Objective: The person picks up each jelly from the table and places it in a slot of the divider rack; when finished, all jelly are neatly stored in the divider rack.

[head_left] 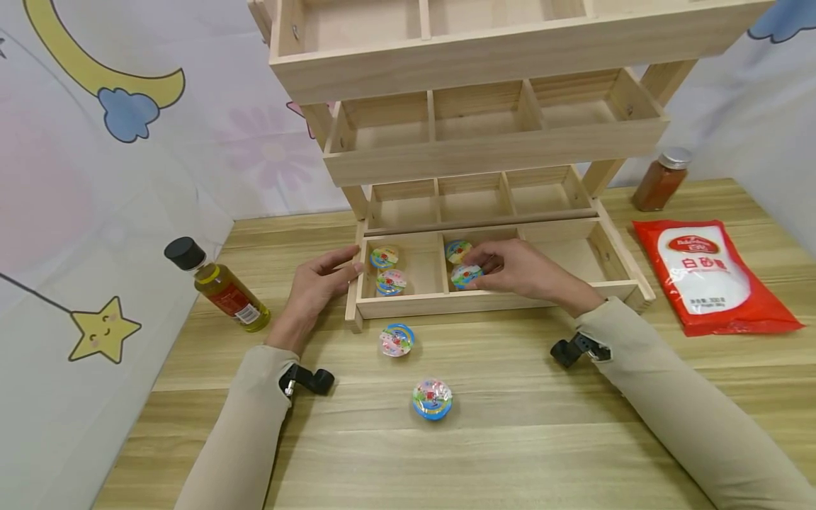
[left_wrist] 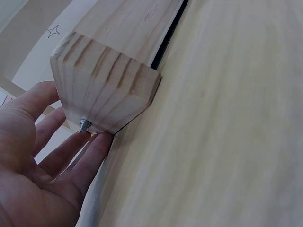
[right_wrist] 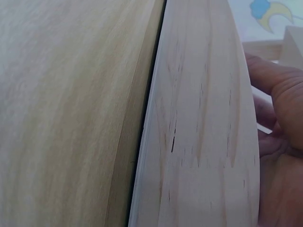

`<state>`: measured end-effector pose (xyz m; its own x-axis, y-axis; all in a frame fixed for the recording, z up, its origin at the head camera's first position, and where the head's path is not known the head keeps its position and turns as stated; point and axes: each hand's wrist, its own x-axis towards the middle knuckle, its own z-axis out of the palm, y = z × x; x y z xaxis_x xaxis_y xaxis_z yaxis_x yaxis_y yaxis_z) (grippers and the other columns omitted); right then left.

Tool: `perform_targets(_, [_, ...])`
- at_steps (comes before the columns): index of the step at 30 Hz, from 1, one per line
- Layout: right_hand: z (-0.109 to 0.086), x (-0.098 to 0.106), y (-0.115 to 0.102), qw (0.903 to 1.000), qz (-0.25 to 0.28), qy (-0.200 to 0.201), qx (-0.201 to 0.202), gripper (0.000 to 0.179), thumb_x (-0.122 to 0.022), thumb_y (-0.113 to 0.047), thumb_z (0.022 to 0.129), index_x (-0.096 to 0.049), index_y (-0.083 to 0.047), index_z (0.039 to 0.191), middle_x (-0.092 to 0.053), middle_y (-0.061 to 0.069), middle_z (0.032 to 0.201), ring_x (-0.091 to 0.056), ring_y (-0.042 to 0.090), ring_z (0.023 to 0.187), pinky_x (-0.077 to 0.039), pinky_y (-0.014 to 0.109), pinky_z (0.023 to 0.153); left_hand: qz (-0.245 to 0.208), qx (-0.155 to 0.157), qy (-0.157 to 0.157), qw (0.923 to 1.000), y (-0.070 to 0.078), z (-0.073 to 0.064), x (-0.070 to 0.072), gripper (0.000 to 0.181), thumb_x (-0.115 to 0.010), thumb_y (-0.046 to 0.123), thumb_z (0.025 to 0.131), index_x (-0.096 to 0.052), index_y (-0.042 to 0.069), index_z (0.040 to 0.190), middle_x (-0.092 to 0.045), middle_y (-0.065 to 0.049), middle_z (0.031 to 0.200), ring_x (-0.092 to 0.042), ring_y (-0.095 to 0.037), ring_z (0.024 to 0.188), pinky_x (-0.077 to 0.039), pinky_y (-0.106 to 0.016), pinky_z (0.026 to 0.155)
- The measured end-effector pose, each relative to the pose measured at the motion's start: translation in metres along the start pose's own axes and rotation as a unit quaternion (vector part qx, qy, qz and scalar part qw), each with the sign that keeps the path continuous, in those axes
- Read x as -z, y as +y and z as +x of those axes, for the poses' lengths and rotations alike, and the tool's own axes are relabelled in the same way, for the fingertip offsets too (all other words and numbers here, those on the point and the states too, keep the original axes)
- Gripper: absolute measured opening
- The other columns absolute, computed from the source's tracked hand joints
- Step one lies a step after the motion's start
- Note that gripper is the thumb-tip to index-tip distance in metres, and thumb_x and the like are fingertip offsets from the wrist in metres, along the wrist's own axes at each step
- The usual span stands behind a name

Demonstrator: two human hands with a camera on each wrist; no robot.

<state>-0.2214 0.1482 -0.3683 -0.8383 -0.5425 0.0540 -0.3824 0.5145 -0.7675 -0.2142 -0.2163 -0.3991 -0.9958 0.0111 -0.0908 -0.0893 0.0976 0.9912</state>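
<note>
My right hand [head_left: 524,269] reaches into the middle compartment of the lowest wooden rack tier [head_left: 408,306]. Its thumb and fingers pinch a small sealed jelly cup [head_left: 464,278] with a blue-and-white printed lid. Just behind that one lies a yellow-lidded cup [head_left: 457,251]. In the left compartment sit a yellow cup [head_left: 384,257] and a pink cup [head_left: 391,282]. My left hand [head_left: 319,287] rests with extended fingers against the rack's left end; the left wrist view shows its fingertips at the wooden end block [left_wrist: 106,85]. In the right wrist view, the front board [right_wrist: 203,113] hides the right fingertips.
Two more jelly cups, one pinkish [head_left: 397,341] and one blue-rimmed [head_left: 432,399], lie on the table before the rack. An oil bottle [head_left: 223,287] stands at left. A red sugar bag [head_left: 714,280] and a spice jar [head_left: 663,180] are at right. Upper tiers [head_left: 497,152] overhang the hands.
</note>
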Motion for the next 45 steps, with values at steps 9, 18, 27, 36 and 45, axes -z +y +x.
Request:
perform_targets(9, [0.001, -0.002, 0.0, 1.0, -0.004, -0.001, 0.004, 0.036, -0.083, -0.013, 0.095, -0.072, 0.003, 0.125, -0.075, 0.01, 0.11, -0.071, 0.026, 0.102, -0.059, 0.041, 0.088, 0.006, -0.002, -0.002, 1.0, 0.0, 0.0, 0.0, 0.049, -0.079, 0.015, 0.098, -0.066, 0.002, 0.143, -0.063, -0.016, 0.147, -0.07, -0.005, 0.1, -0.059, -0.02, 0.085])
perform_targets(18, [0.001, -0.002, 0.001, 0.9998, -0.017, -0.004, 0.001, 0.036, -0.082, -0.007, 0.095, -0.071, 0.003, 0.127, -0.075, 0.013, 0.114, -0.072, 0.031, 0.106, -0.06, 0.045, 0.092, -0.003, -0.002, 0.002, 1.0, 0.001, -0.001, -0.001, 0.049, -0.079, 0.014, 0.098, -0.066, 0.0, 0.143, -0.063, -0.016, 0.146, -0.07, -0.004, 0.098, -0.059, -0.02, 0.084])
perform_targets(27, [0.0, 0.0, 0.001, 0.9997, -0.021, -0.013, 0.004, 0.037, -0.08, -0.008, 0.097, -0.07, 0.003, 0.13, -0.073, 0.017, 0.12, -0.073, 0.035, 0.109, -0.06, 0.047, 0.093, -0.001, -0.001, 0.001, 1.0, 0.001, -0.001, -0.001, 0.049, -0.079, 0.014, 0.098, -0.066, 0.001, 0.143, -0.063, -0.016, 0.146, -0.07, -0.004, 0.098, -0.059, -0.02, 0.085])
perform_targets(36, [-0.004, 0.006, -0.004, 0.9995, -0.017, -0.026, -0.001, 0.037, -0.078, -0.017, 0.099, -0.07, 0.001, 0.13, -0.073, 0.015, 0.12, -0.072, 0.036, 0.112, -0.06, 0.048, 0.094, -0.002, -0.007, -0.002, 1.0, 0.0, -0.001, 0.0, 0.048, -0.079, 0.014, 0.098, -0.066, 0.0, 0.143, -0.062, -0.016, 0.147, -0.07, -0.005, 0.1, -0.059, -0.021, 0.085])
perform_targets(45, [-0.009, 0.014, -0.021, 0.999, -0.044, -0.012, -0.003, 0.043, -0.078, -0.018, 0.1, -0.067, 0.003, 0.136, -0.07, 0.017, 0.132, -0.068, 0.034, 0.121, -0.056, 0.051, 0.101, 0.001, -0.008, 0.0, 1.0, 0.0, -0.002, 0.0, 0.048, -0.079, 0.016, 0.098, -0.067, 0.001, 0.142, -0.063, -0.017, 0.146, -0.071, -0.005, 0.1, -0.059, -0.02, 0.084])
